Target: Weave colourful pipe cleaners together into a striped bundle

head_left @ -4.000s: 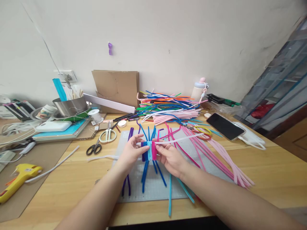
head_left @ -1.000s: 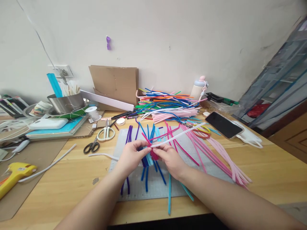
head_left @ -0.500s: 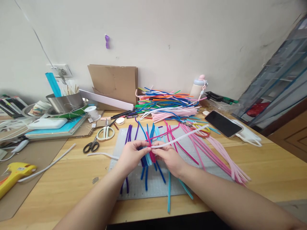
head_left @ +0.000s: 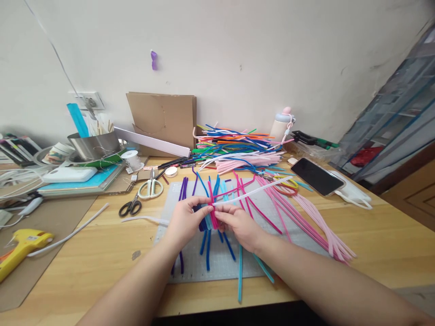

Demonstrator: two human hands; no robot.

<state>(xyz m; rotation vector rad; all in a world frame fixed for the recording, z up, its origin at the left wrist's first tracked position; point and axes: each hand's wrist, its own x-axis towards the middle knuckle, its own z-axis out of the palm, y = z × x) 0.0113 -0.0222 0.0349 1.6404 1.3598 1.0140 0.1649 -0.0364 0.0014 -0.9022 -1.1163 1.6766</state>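
Note:
Between both hands is a small woven piece of pipe cleaners [head_left: 205, 222], with dark blue, light blue and magenta strands side by side. My left hand [head_left: 192, 219] pinches it from the left, thumb in front. My right hand [head_left: 236, 224] is closed on its right side, at the magenta pipe cleaner [head_left: 214, 218]. A white pipe cleaner [head_left: 258, 192] sticks out over my right hand to the upper right; another white end [head_left: 144, 218] shows left of my left hand. Beneath lies a grey cutting mat [head_left: 193, 258] with loose purple, blue and pink pipe cleaners. My fingers partly hide the piece.
Behind the mat lies a heap of coloured pipe cleaners [head_left: 238, 145]. White-handled scissors [head_left: 150, 188] and black-handled scissors [head_left: 130, 208] lie at left, beyond a yellow glue gun [head_left: 25, 249]. A phone [head_left: 317, 175] and pink pipe cleaners [head_left: 295, 213] are at right.
The woven piece has tilted slightly between my hands, and the magenta strand's upper end stands a little higher. Both hands keep their hold; the view has shifted slightly.

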